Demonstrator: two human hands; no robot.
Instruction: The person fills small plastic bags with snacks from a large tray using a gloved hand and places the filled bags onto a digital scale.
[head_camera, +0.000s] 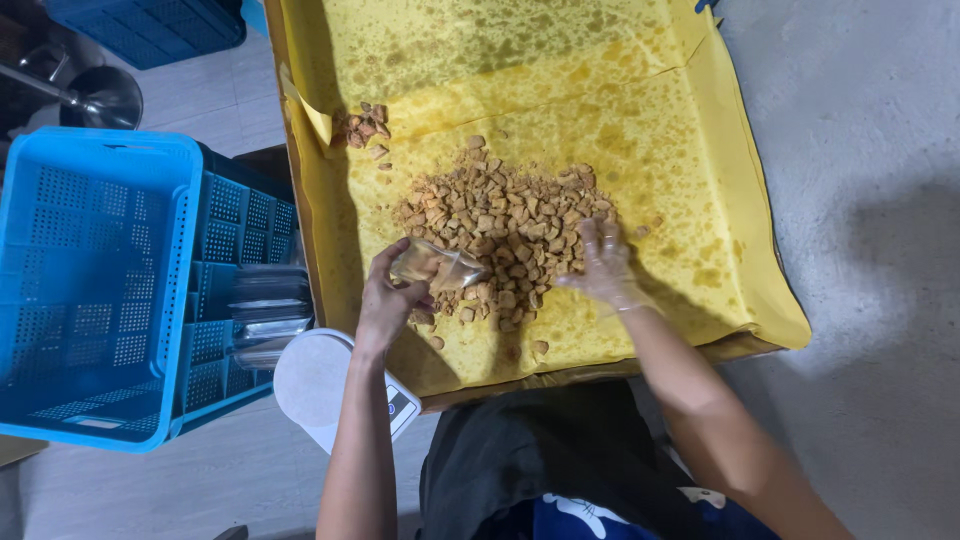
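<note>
Left hand (388, 298) grips a clear bag (437, 266) at the pile (505, 235) – keep its mouth wide; right hand (605, 262), gloved, open – sweep pieces in from the tray (760, 300) middle

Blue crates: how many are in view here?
3. One big perforated crate sits at left, a second is nested under it toward the tray, and a third lies at the top left, cut by the frame. More may be hidden.

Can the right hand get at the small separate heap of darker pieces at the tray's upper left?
Probably not easily: the right hand rests on the main pile, and the small heap lies far across it. The left hand is nearer.
</note>
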